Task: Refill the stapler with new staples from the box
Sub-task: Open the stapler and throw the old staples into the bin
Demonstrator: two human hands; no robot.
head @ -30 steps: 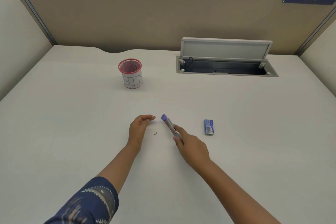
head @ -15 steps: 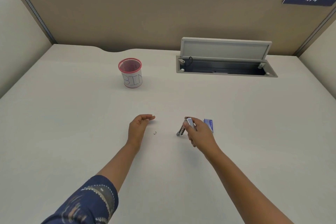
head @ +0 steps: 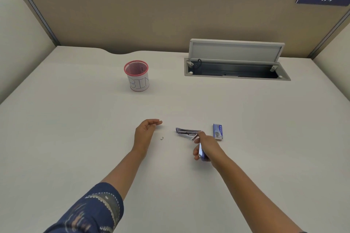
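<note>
A small purple stapler [head: 186, 131] is swung wide apart on the desk: its metal part points left, while its top cover is held in my right hand [head: 207, 147], folded back toward me. The blue box of staples [head: 217, 131] lies flat just right of that hand. My left hand [head: 145, 132] rests on its edge on the desk to the left, fingers loosely curled and holding nothing. A single bent staple [head: 162, 138] lies between the two hands.
A red mesh cup labelled BIN [head: 136, 75] stands further back on the left. An open cable hatch [head: 236, 68] with its lid raised is set into the desk at the back right. Partition walls enclose the desk.
My right hand carried the stapler to the right, toward the box, and swung it apart. The left hand and the loose staple stayed where they were.
</note>
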